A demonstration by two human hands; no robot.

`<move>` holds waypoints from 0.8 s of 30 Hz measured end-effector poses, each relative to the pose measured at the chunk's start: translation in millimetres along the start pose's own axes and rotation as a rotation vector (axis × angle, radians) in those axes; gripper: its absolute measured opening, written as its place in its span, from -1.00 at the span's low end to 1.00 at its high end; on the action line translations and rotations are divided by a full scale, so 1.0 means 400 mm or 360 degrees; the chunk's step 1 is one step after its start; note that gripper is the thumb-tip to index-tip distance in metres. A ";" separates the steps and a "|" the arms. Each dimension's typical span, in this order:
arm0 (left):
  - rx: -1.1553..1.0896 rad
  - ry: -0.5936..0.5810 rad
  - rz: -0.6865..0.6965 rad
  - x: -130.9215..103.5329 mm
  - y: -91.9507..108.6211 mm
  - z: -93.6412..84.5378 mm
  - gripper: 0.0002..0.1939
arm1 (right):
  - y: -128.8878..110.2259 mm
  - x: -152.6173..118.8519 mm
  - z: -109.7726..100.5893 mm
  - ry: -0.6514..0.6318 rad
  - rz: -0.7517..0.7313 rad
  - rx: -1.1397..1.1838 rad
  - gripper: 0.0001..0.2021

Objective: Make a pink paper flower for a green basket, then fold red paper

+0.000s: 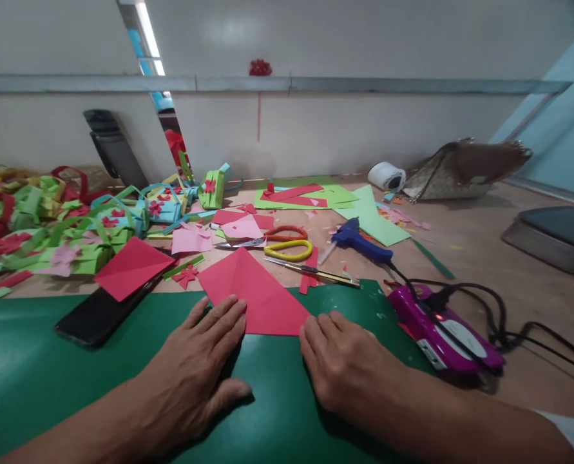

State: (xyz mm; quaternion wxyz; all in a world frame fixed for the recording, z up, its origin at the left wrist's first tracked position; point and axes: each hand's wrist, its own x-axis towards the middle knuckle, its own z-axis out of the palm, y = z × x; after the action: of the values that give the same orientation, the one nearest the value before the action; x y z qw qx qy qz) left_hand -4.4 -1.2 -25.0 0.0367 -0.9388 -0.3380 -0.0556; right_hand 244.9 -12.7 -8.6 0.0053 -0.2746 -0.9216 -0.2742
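Observation:
A folded sheet of red paper (260, 290) lies on the green mat (277, 393), its fold edge toward me and its point away. My left hand (197, 364) rests flat on the paper's left side, fingers stretched out and thumb spread onto the mat. At the paper's right corner, my right hand (347, 361) has its fingers curled together, pinching that corner; the thumb is hidden. Just beyond the paper lie scissors (289, 248) with red and yellow handles and a slim metal-tipped tool (315, 270). Another red paper square (134, 265) lies partly over a black phone (98, 316).
Several small paper bags (76, 248) with handles and flowers crowd the left. A blue glue gun (361, 240) connects by cable to a purple power strip (448, 332). Behind are green sheets (371, 216), a white roll (386, 175), a handbag (465, 171) and a bottle (113, 145).

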 end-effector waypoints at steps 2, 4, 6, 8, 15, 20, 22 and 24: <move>0.0000 0.0065 -0.0045 0.010 0.005 0.003 -0.43 | -0.006 0.010 -0.011 -0.0021 -0.0006 -0.0084 -0.84; 0.0011 0.0107 -0.0087 0.024 0.013 0.001 -0.51 | -0.009 0.016 -0.019 -0.0039 0.0018 -0.0147 -0.82; 0.0033 0.0141 -0.0128 0.042 0.022 -0.005 -0.60 | -0.009 0.018 -0.024 -0.0009 0.0049 -0.0194 -0.80; 0.0082 0.0133 -0.0154 0.059 0.028 -0.012 -0.70 | -0.007 0.017 -0.031 0.0086 0.0078 -0.0233 -0.80; 0.0174 -0.0102 -0.0053 0.097 0.028 -0.031 -0.80 | 0.004 0.004 -0.081 0.0035 0.0214 0.0061 -0.82; 0.0147 -0.0105 -0.0075 0.095 0.046 -0.034 -0.78 | 0.045 0.015 -0.085 -0.0456 0.0724 0.0554 -0.88; 0.0114 -0.0081 -0.0092 0.081 0.055 -0.033 -0.77 | 0.065 0.028 -0.071 -0.0460 0.0849 0.0631 -0.76; 0.0044 -0.0028 -0.0112 0.059 0.062 -0.030 -0.69 | 0.081 0.042 -0.055 -0.0469 0.0923 0.0739 -0.63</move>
State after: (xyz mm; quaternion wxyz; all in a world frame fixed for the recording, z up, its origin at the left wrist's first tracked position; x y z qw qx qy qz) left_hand 28.6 -6.4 -11.0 0.0446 -0.9261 -0.3719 -0.0438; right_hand 244.0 7.1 29.0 0.0121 -0.5514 -0.8341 -0.0035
